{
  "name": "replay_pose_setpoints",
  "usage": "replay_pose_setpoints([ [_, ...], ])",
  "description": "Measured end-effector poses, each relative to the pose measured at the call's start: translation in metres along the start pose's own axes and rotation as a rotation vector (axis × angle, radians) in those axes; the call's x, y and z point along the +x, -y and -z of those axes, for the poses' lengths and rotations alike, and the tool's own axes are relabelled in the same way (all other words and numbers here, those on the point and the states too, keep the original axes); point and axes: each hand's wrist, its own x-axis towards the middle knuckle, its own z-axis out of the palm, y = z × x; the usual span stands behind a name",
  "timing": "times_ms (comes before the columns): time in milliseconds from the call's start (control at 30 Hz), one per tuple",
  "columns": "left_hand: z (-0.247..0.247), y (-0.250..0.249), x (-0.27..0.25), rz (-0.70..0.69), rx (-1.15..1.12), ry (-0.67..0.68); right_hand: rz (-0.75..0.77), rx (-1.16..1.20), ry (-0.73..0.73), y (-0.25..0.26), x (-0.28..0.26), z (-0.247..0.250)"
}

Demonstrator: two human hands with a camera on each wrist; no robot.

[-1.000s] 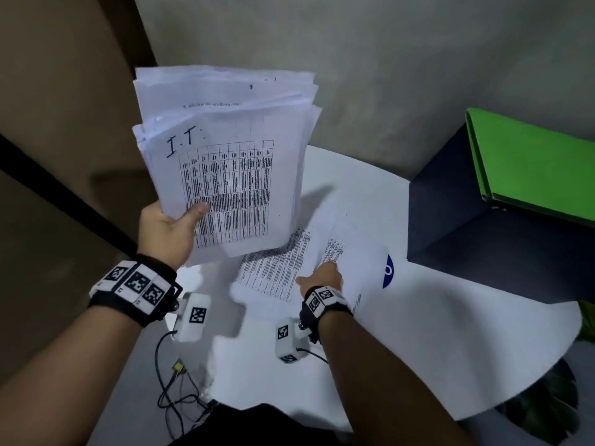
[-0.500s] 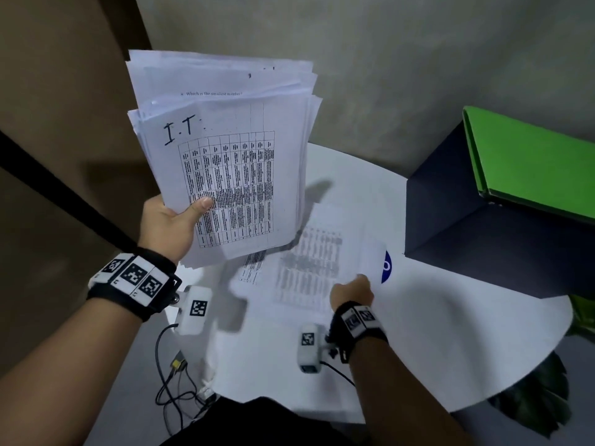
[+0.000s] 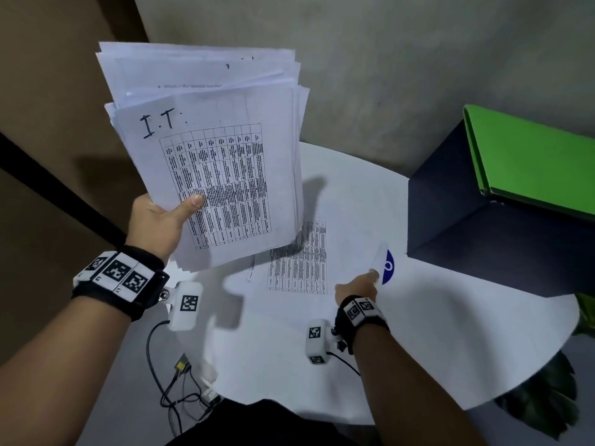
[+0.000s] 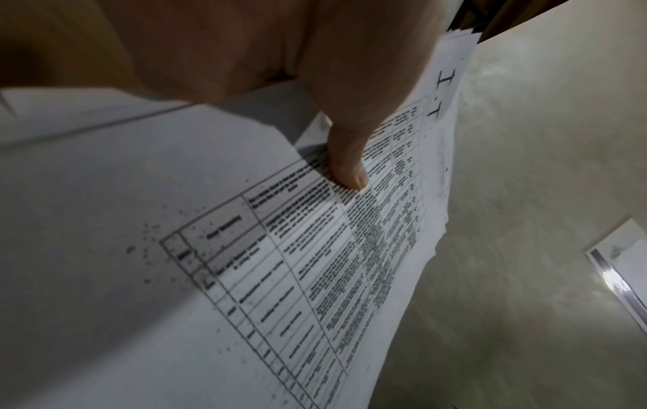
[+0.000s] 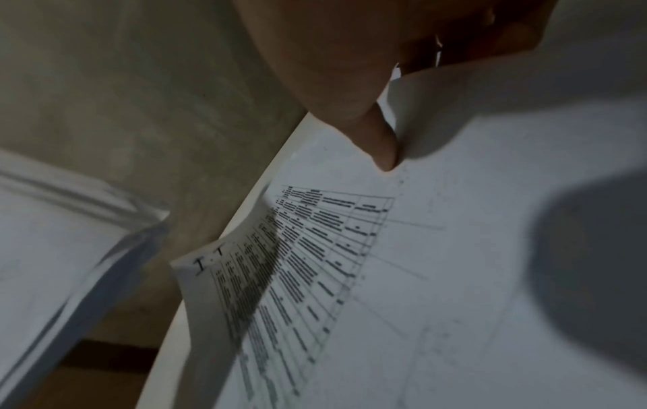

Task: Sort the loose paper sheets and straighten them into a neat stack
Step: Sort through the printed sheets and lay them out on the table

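In front of you the round white tabletop (image 3: 434, 333) carries a loose printed sheet (image 3: 299, 255) with a table on it, lying flat near the middle. A dark blue box (image 3: 483, 246) sits at the far right, just beside a blue round mark (image 3: 388, 267).

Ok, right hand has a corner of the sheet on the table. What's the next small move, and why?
Probably lift that loose sheet clear and carry it onto the front of the stack. The right hand already pinches its curled corner, the rest lies flat on the white table, and the left hand holds the stack raised.
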Motion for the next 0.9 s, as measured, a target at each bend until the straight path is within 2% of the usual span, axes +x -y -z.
replay_pose_setpoints([
  [200, -0.002, -0.007, -0.01, 0.022, -0.039, -0.005, -0.023, 0.135, 0.01, 0.014, 0.001, 0.006],
  [300, 0.0, -0.01, -0.014, 0.094, -0.044, 0.027, 0.031, 0.069, 0.066, 0.022, -0.001, -0.001],
  [367, 0.003, -0.016, -0.018, 0.095, -0.046, 0.029, 0.062, 0.053, 0.077, 0.023, -0.001, -0.003],
  [500, 0.012, -0.024, -0.018, 0.208, 0.004, 0.014, 0.14, 0.172, 0.079, 0.018, 0.001, 0.012],
  [633, 0.027, 0.015, -0.011, 0.491, 0.093, 0.1, 0.371, 0.198, -0.06, 0.026, -0.016, 0.061],
  [733, 0.026, 0.071, -0.008, 0.667, 0.086, 0.156, 0.531, 0.308, -0.215, 0.042, -0.028, 0.106],
  [800, 0.015, 0.097, -0.011, 0.731, 0.094, 0.203, 0.61, 0.417, -0.304, 0.054, -0.035, 0.135],
  [900, -0.011, 0.086, -0.025, 0.797, 0.196, 0.285, 0.691, 0.571, -0.391, 0.071, -0.044, 0.175],
])
